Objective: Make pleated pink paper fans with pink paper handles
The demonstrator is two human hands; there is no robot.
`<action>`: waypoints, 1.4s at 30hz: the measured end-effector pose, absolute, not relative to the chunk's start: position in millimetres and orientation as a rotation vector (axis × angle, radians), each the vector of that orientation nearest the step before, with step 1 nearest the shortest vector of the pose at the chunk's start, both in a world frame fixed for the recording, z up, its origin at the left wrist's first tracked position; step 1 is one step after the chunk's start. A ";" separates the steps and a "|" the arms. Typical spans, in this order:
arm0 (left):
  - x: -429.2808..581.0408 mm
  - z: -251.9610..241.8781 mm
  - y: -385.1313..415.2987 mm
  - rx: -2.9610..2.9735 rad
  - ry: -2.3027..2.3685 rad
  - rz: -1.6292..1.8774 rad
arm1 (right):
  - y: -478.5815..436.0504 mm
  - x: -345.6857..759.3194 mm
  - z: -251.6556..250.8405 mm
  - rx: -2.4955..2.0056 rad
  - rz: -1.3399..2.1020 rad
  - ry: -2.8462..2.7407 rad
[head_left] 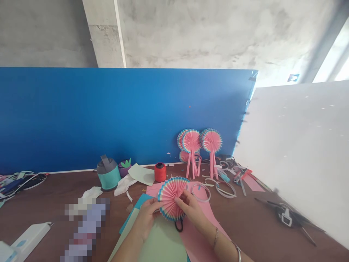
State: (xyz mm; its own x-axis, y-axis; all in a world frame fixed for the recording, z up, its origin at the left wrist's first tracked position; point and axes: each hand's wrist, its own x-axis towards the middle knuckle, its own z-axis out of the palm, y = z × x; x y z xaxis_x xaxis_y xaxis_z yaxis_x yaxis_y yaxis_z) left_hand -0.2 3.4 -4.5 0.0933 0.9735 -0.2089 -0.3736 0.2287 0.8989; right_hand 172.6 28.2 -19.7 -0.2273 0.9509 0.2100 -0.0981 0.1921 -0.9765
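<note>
A round pleated paper fan (171, 196), pink with a blue rim, is held up over the table between both hands. My left hand (146, 214) pinches its lower left edge. My right hand (191, 209) grips its right side with the fingers closed on the pleats. A black loop (178, 226) hangs below the fan. Under the hands lie a pink sheet (200, 238), a pale green sheet (163, 243) and a teal sheet (136, 213).
Finished pink fans on sticks (192, 145) (211, 143) lean on the blue board (109, 116). A red thread spool (160, 172), a teal container (108, 175), tape rings (201, 192), scissors (240, 176), a glue gun (286, 214) and a white device (29, 238) lie on the brown table (54, 196).
</note>
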 end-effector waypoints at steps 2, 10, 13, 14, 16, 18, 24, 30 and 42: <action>-1.9 -6.5 4.3 0.783 1.011 1.129 | 28.0 172.9 -20.0 -0.893 1.219 -1.424; -8.0 -4.0 3.3 0.754 1.138 0.985 | 30.4 175.2 -28.3 -0.884 1.147 -1.477; -8.5 -3.1 2.8 0.761 1.125 0.956 | 32.6 176.5 -31.9 -0.890 1.141 -1.498; -8.5 -3.3 2.9 0.770 1.126 0.961 | 33.2 176.6 -32.5 -0.888 1.142 -1.496; -8.4 -4.7 3.5 0.793 1.123 0.967 | 33.5 176.2 -31.9 -0.871 1.154 -1.474; -8.8 -7.4 4.4 0.815 1.114 0.974 | 32.3 174.9 -28.1 -0.837 1.198 -1.435; -8.8 -19.1 9.5 0.847 1.114 1.026 | 26.1 172.2 -12.2 -0.803 1.315 -1.338; 1.3 -24.3 13.4 1.117 1.119 1.308 | 31.1 173.1 -18.1 -0.913 1.314 -1.257; 2.7 -5.2 0.4 1.707 1.257 1.284 | 31.3 173.6 -17.8 -0.888 1.416 -1.244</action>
State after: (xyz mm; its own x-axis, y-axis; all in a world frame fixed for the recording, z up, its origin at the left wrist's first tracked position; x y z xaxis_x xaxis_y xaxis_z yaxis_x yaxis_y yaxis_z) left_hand 2.7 0.4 -5.2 0.0600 0.9434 0.3262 0.3057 -0.3285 0.8937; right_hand 173.6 31.3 -17.8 -0.2194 0.9716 0.0887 -0.2132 0.0410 -0.9761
